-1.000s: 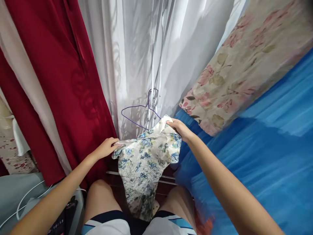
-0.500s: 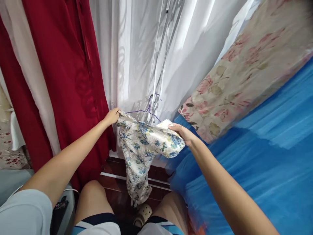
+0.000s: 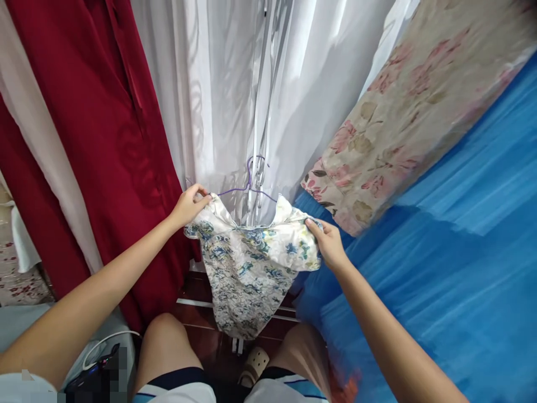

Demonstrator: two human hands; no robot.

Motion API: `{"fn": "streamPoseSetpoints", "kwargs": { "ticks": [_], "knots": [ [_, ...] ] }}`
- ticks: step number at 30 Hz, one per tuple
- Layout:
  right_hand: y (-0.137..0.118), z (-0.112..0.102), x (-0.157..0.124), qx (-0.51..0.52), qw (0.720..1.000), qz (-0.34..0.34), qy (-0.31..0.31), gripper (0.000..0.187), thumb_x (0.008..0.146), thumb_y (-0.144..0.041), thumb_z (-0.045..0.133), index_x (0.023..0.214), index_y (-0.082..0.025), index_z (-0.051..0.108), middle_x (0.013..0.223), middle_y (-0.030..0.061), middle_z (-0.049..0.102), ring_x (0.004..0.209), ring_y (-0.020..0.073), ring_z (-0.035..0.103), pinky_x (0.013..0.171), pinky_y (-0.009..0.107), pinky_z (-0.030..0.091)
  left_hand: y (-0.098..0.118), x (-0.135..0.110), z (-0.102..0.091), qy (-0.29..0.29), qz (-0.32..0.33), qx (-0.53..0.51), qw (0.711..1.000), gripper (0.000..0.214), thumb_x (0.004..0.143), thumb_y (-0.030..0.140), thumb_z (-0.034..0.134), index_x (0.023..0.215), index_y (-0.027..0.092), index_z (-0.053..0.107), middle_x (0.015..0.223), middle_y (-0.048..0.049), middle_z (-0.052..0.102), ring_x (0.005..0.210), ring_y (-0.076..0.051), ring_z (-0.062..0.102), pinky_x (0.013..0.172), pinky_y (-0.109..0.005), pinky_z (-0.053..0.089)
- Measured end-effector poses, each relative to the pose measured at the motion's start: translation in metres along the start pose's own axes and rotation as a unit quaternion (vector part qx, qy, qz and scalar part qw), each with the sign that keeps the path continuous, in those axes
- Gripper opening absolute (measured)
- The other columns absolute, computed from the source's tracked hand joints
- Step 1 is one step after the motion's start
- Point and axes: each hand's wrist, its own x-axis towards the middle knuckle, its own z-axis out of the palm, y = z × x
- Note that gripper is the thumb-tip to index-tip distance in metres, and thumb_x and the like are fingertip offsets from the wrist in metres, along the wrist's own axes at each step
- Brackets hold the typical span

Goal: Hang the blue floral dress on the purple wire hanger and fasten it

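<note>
View from my head, looking down. My left hand (image 3: 189, 204) pinches one shoulder of the floral garment (image 3: 247, 263) between thumb and fingers. My right hand (image 3: 329, 243) is closed on the other shoulder, thumb on top of the cloth. The two grips sit well apart and at nearly the same height, so the upper edge is pulled wide and the neckline sags between them, while the body of the garment hangs free above my knees.

The purple wire hanger (image 3: 248, 187) stands just behind the neckline, its hook up against the white ribbons (image 3: 262, 112). Its arms slope toward the two shoulders I hold; I cannot tell whether their tips lie inside the cloth.

Behind the garment hang the white curtain (image 3: 210, 84) and, to the left, the red curtain (image 3: 104, 112). The blue sheet (image 3: 440, 263) and the flowered cushion (image 3: 411, 106) lie to my right. A sandal (image 3: 254, 366) rests on the dark floor between my legs, below the hem.
</note>
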Motion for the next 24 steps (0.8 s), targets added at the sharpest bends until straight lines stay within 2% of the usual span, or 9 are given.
{"fn": "streamPoseSetpoints", "kwargs": {
  "ticks": [5, 9, 11, 14, 18, 20, 21, 22, 24],
  "knots": [
    [-0.057, 0.017, 0.026, 0.039, 0.998, -0.011, 0.054, 0.029, 0.070, -0.048, 0.077, 0.072, -0.022, 0.064, 0.062, -0.0003, 0.062, 0.058, 0.0184, 0.056, 0.056, 0.029, 0.045, 0.023, 0.000, 0.004, -0.008, 0.094, 0.041, 0.995, 0.024, 0.078, 0.022, 0.058, 0.102, 0.019, 0.062, 0.099, -0.0034, 0.065, 0.096, -0.021, 0.060, 0.087, -0.029, 0.043],
    [-0.096, 0.050, 0.006, 0.038, 0.997, -0.067, 0.007, 0.032, 0.081, -0.052, 0.067, 0.071, -0.023, 0.057, 0.065, -0.0005, 0.055, 0.058, 0.0161, 0.050, 0.055, 0.026, 0.043, 0.011, 0.004, 0.014, 0.011, 0.040, 0.046, 0.998, 0.022, 0.070, 0.015, 0.055, 0.089, 0.018, 0.066, 0.093, -0.0041, 0.067, 0.089, -0.021, 0.060, 0.084, -0.030, 0.044],
    [-0.105, 0.062, -0.008, 0.035, 0.995, -0.086, -0.031, 0.036, 0.088, -0.056, 0.059, 0.074, -0.024, 0.055, 0.065, -0.0007, 0.052, 0.057, 0.0152, 0.047, 0.053, 0.025, 0.041, 0.004, 0.007, 0.023, 0.011, 0.005, 0.032, 0.999, 0.023, 0.068, 0.015, 0.054, 0.088, 0.017, 0.066, 0.086, -0.0032, 0.067, 0.079, -0.019, 0.060, 0.076, -0.029, 0.045],
    [-0.110, 0.068, -0.007, 0.037, 0.996, -0.082, -0.024, 0.039, 0.089, -0.059, 0.057, 0.072, -0.024, 0.052, 0.064, -0.0004, 0.049, 0.058, 0.0158, 0.048, 0.053, 0.025, 0.041, -0.001, 0.015, 0.038, 0.013, -0.025, 0.020, 0.999, 0.023, 0.068, 0.017, 0.055, 0.088, 0.017, 0.067, 0.071, -0.0005, 0.063, 0.066, -0.017, 0.055, 0.063, -0.027, 0.042],
    [-0.108, 0.072, 0.005, 0.017, 0.998, -0.047, -0.041, 0.042, 0.089, -0.063, 0.053, 0.075, -0.023, 0.054, 0.067, 0.0018, 0.056, 0.066, 0.0201, 0.056, 0.059, 0.028, 0.047, 0.005, 0.022, 0.049, 0.037, -0.043, 0.000, 0.998, 0.024, 0.066, 0.017, 0.055, 0.085, 0.017, 0.069, 0.070, -0.0002, 0.062, 0.066, -0.017, 0.052, 0.064, -0.027, 0.041],
    [-0.107, 0.077, -0.007, 0.008, 0.992, -0.067, -0.104, 0.040, 0.090, -0.062, 0.052, 0.081, -0.023, 0.058, 0.075, 0.0019, 0.061, 0.073, 0.0195, 0.059, 0.065, 0.028, 0.049, 0.008, 0.019, 0.049, 0.052, -0.043, -0.017, 0.998, 0.025, 0.063, 0.016, 0.054, 0.083, 0.017, 0.069, 0.079, -0.0022, 0.065, 0.073, -0.018, 0.055, 0.068, -0.028, 0.042],
    [-0.107, 0.080, -0.019, 0.004, 0.984, -0.080, -0.161, 0.038, 0.090, -0.060, 0.054, 0.085, -0.023, 0.059, 0.080, 0.0015, 0.062, 0.076, 0.0185, 0.060, 0.068, 0.027, 0.050, 0.009, 0.016, 0.048, 0.062, -0.043, -0.027, 0.997, 0.026, 0.062, 0.015, 0.052, 0.082, 0.016, 0.068, 0.083, -0.0031, 0.066, 0.076, -0.019, 0.056, 0.070, -0.028, 0.043],
    [-0.108, 0.083, -0.032, 0.002, 0.967, -0.088, -0.237, 0.037, 0.090, -0.059, 0.057, 0.089, -0.022, 0.061, 0.085, 0.0016, 0.064, 0.079, 0.0179, 0.060, 0.071, 0.027, 0.050, 0.009, 0.010, 0.047, 0.074, -0.046, -0.038, 0.995, 0.026, 0.061, 0.015, 0.050, 0.082, 0.016, 0.067, 0.085, -0.0037, 0.066, 0.077, -0.019, 0.056, 0.070, -0.028, 0.043],
    [-0.108, 0.085, -0.059, 0.007, 0.907, -0.087, -0.412, 0.041, 0.088, -0.059, 0.059, 0.104, -0.022, 0.064, 0.098, 0.0040, 0.066, 0.090, 0.0192, 0.063, 0.078, 0.029, 0.052, 0.009, -0.002, 0.045, 0.101, -0.056, -0.061, 0.991, 0.028, 0.061, 0.016, 0.047, 0.085, 0.017, 0.063, 0.080, -0.0033, 0.063, 0.071, -0.018, 0.055, 0.064, -0.027, 0.042]
  ]
}}
